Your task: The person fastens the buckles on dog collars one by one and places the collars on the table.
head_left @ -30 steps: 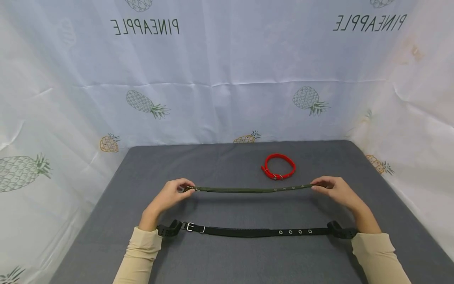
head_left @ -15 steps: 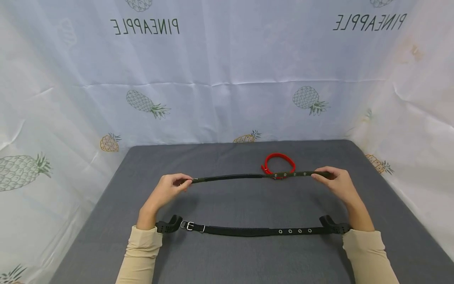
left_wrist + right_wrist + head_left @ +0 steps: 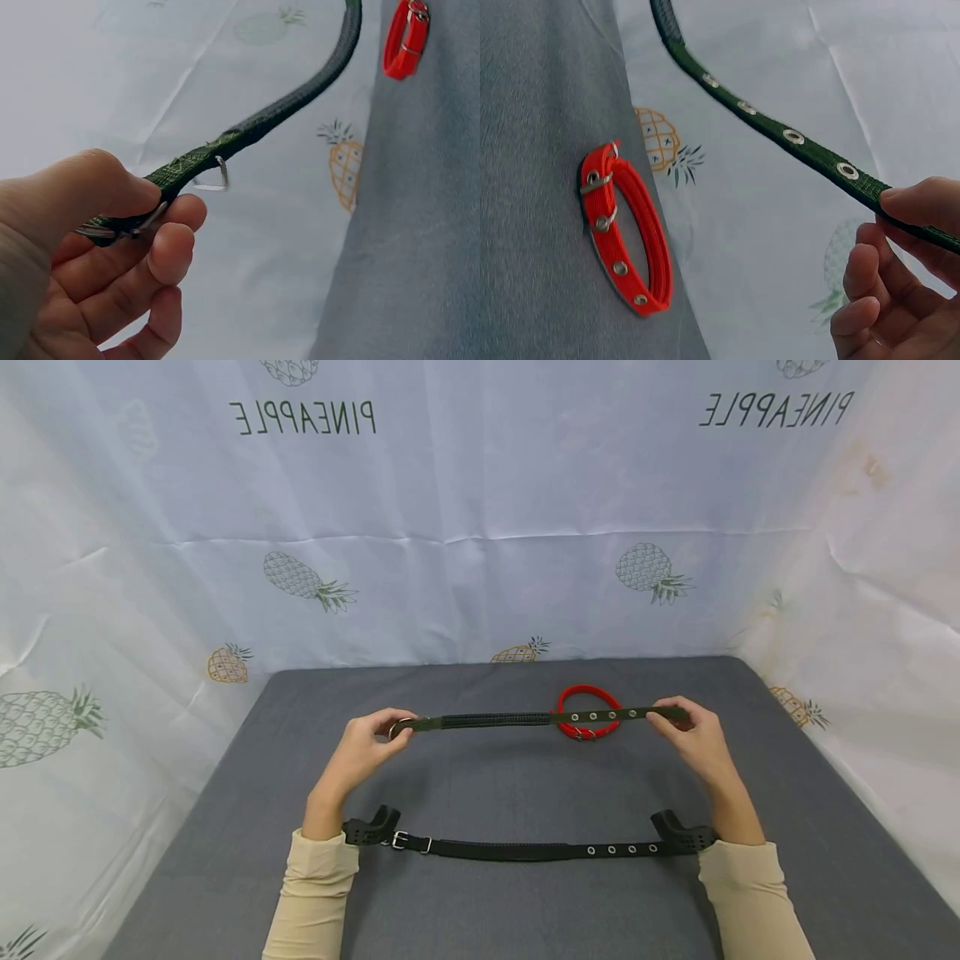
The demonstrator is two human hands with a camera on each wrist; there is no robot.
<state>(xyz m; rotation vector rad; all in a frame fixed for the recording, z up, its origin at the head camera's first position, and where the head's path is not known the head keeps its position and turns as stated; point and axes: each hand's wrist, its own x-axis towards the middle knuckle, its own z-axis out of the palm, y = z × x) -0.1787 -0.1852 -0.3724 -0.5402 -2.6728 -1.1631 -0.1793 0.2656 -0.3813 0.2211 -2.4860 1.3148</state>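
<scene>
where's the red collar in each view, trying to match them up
Head: the red collar lies buckled in a ring on the grey table, right of centre, just behind the green strap.
Left wrist: top right corner, only partly in the picture.
Right wrist: left of centre, whole ring on the grey surface.
Shared landmark: the green strap with metal eyelets, held by the left hand and the right hand, runs through all three.

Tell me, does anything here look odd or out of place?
Nothing stands out. The green collar is held taut and unbuckled between both hands, the black collar lies straight on the grey table, and the red collar sits buckled behind.
</scene>
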